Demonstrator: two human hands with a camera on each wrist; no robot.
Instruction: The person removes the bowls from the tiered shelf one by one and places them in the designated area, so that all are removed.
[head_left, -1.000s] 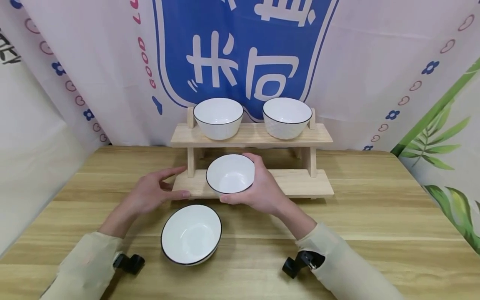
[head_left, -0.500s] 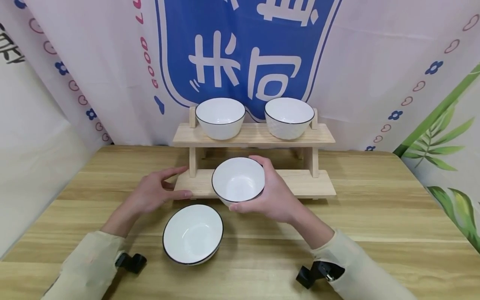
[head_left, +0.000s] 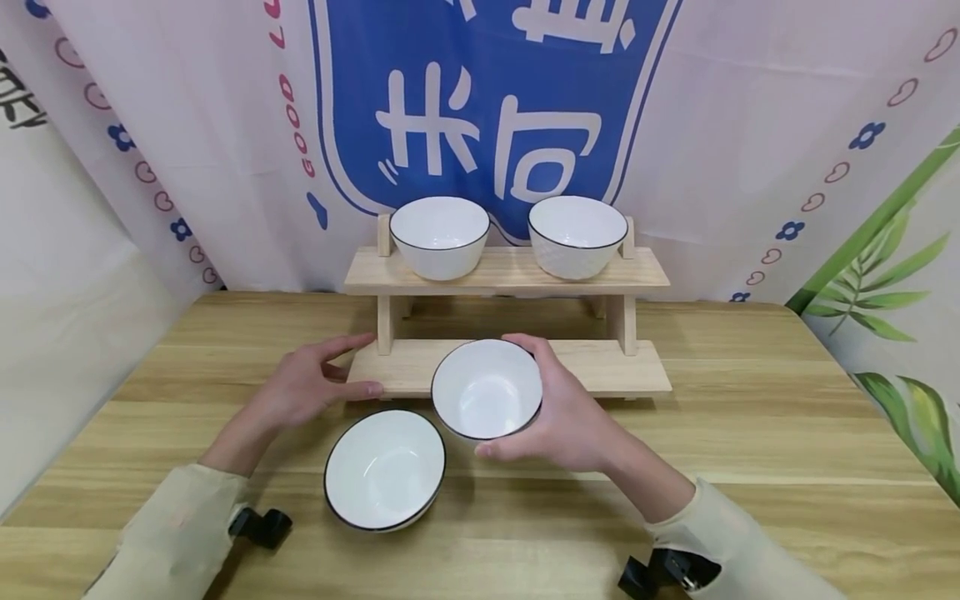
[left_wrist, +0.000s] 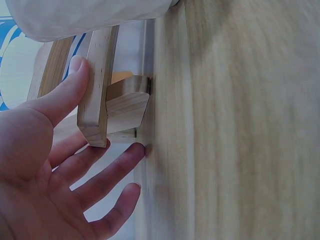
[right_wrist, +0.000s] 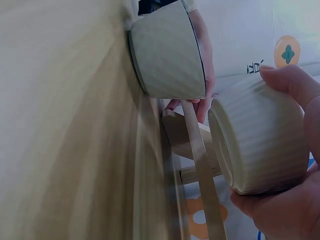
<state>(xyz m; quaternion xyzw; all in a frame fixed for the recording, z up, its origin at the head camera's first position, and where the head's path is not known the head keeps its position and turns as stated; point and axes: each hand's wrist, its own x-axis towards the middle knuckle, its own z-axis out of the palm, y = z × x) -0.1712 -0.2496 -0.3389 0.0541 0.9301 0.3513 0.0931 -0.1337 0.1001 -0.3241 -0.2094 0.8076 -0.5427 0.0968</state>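
My right hand (head_left: 564, 408) grips a white bowl with a dark rim (head_left: 486, 390) by its right side, thumb in front and fingers behind. That bowl hangs tilted before the lower shelf; the right wrist view shows its ribbed wall and foot (right_wrist: 260, 140) off the table. My left hand (head_left: 303, 385) holds the left end of the two-tier wooden rack's lower board (head_left: 401, 367), its thumb and index finger spanning the board. In the left wrist view, the other fingers (left_wrist: 107, 182) are spread past the board's end. Another white bowl (head_left: 385, 471) sits on the table, near my left hand.
Two more white bowls, left (head_left: 440, 237) and right (head_left: 577, 237), stand on the rack's upper shelf (head_left: 506, 271). A printed curtain (head_left: 697, 167) hangs behind the wooden table (head_left: 750, 400). Each wrist wears a black camera mount.
My right hand has brought its bowl off the lower shelf area, toward me and slightly right. My left hand stays at the rack's end, and the other bowls have not moved.
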